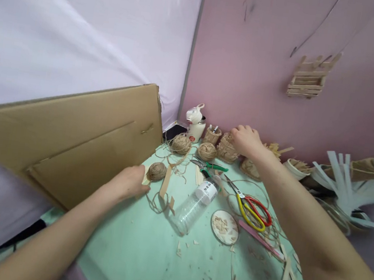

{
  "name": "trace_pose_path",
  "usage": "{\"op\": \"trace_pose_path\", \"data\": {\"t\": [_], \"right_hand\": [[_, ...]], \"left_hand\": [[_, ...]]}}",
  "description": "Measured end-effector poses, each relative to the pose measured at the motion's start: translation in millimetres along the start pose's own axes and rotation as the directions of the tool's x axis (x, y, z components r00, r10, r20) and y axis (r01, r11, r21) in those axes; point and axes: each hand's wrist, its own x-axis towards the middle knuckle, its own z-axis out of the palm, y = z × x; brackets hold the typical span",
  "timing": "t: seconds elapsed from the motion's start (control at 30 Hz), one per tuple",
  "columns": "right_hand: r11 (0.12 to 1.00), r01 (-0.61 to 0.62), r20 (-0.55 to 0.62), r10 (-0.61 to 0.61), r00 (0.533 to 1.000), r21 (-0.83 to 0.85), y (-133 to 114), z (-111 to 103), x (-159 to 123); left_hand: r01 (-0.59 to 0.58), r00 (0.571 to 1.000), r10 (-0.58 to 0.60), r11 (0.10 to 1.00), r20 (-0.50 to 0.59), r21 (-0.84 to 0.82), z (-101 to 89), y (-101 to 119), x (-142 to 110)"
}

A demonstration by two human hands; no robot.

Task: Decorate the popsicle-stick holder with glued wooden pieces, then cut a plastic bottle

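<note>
On the left of the table, my left hand (131, 181) rests beside a small ball of twine (156, 171). Its thumb is apart from the fingers, and a pale flat piece (147, 176) lies at the fingertips. My right hand (244, 139) reaches to the back, its fingers curled over the top of a small woven basket (227, 150); the fingertips are partly hidden. Between the arms lie a clear plastic bottle (195, 206) with a white label, green-handled pliers (209, 165) and scissors (250, 209) with red and yellow handles.
A cardboard panel (99, 141) stands along the left. Twine balls (207, 151), a small cup (212, 135) and a white animal-shaped figure (195, 122) line the back. A round dish (225, 227) holds wood scraps. Paper strips (344, 185) stick up at right.
</note>
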Motion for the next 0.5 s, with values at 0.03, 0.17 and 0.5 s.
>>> {"op": "trace_pose_path", "data": {"t": [0.03,0.17,0.5], "right_hand": [[1.000,0.023,0.001,-0.023,1.000,0.018,-2.8,-3.6,-4.4],[0.990,0.064,0.014,-0.066,0.998,0.128,-16.4,-14.8,-23.6],[0.905,0.301,0.037,-0.326,0.945,0.300,-80.0,-33.5,-72.9]], "left_hand": [[0.006,1.000,-0.006,1.000,-0.006,0.009,10.1,-2.6,-4.1],[0.019,0.999,-0.017,0.998,-0.045,0.064,24.9,-6.7,-6.5],[0.090,0.994,-0.080,0.985,-0.076,0.144,15.6,8.8,0.2]]}}
